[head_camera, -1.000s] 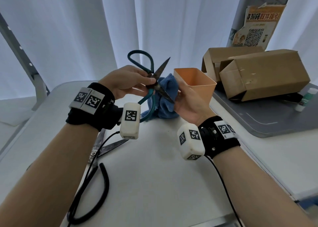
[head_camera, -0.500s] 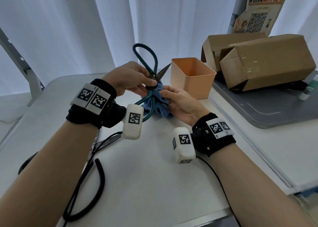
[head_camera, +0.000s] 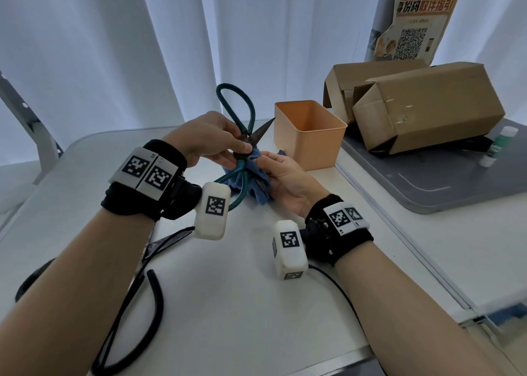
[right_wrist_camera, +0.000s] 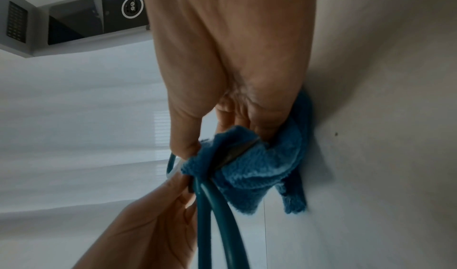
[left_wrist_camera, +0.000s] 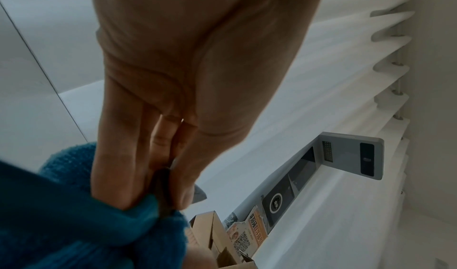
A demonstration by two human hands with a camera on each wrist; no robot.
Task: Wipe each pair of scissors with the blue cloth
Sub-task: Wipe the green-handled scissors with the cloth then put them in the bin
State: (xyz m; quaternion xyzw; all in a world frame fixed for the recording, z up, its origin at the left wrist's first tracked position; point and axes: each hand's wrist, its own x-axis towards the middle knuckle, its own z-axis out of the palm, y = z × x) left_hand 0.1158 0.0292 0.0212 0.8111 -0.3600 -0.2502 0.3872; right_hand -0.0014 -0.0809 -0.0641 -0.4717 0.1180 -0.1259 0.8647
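Lying low on the left of the head view, black scissors wait on the counter, partly under the left arm. Above them, near the middle, the left hand pinches the green scissors at the joint. The right hand squeezes the blue cloth around the lower blade. That blade slants down toward the right wrist, so the cloth likely slides along it. Farther back sits an orange tub.

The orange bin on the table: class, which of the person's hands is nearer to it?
Right. The right hand, wrapping the blue cloth round a blade, sits just beside the orange bin; the left hand, pinching the scissors' pivot, is farther off.
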